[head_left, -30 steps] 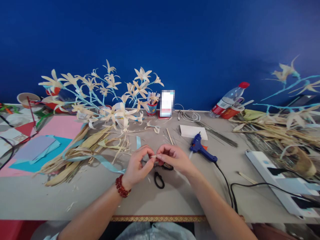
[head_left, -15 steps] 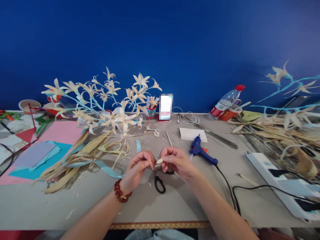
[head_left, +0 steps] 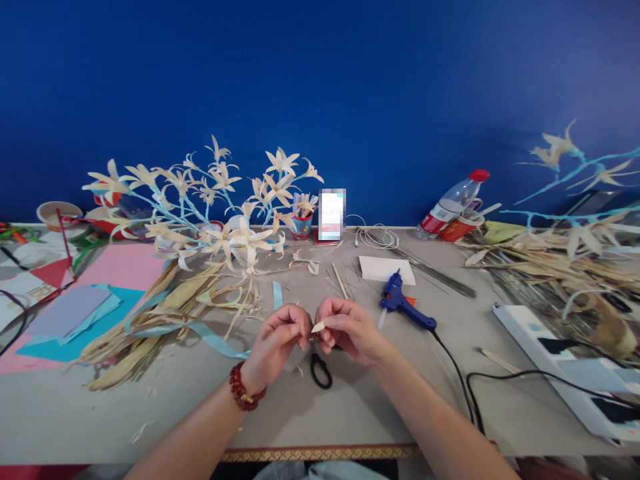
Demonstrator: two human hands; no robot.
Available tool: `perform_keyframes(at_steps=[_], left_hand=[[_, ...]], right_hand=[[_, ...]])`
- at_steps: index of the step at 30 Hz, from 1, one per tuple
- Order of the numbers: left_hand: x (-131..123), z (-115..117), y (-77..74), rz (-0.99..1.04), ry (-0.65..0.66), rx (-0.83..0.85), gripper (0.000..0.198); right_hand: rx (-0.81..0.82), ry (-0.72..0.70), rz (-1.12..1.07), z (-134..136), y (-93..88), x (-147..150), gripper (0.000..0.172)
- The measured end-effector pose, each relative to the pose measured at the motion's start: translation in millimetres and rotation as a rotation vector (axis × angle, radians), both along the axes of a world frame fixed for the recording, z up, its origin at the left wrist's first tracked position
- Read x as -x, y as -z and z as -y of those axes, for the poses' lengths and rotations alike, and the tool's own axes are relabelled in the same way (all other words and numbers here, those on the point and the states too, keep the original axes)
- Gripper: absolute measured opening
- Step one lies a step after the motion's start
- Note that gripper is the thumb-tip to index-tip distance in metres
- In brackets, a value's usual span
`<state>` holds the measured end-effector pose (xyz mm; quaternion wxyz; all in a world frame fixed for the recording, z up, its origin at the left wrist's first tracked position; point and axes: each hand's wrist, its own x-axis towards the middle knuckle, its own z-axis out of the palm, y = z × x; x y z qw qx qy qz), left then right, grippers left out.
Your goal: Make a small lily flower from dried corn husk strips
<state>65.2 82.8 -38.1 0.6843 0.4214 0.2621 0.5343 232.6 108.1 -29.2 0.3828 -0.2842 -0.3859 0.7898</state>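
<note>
My left hand and my right hand meet above the grey table, fingers pinched together. Between the right thumb and forefinger pokes a small pale leaf strip with a pointed tip. The left fingertips close right beside it; whether they grip the same strip is hidden. A red bead bracelet circles my left wrist. Black-handled scissors lie on the table just under the hands.
A blue glue gun with a black cord lies right of the hands. Pale leaf flowers on blue stems and dried leaves fill the left. Coloured paper, a plastic bottle, a white power strip and more dried leaves surround.
Both hands have drifted slightly toward me and stayed pinched together; the pale strip's tip now shows at the right fingers. The camera tilted a little.
</note>
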Motion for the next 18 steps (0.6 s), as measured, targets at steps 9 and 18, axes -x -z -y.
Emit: perform_keyframes(at_steps=[9,18], left_hand=[[-0.8,1.8,-4.1,-0.234,-0.082,-0.054,0.016],[-5.5,1.5,0.8,0.008,-0.018,0.047,0.017]], right_hand=[[-0.125,0.031,0.141,0.8,-3.9,0.9,0.022],[0.022,0.032,0.004,2.8,3.8,5.8,0.022]])
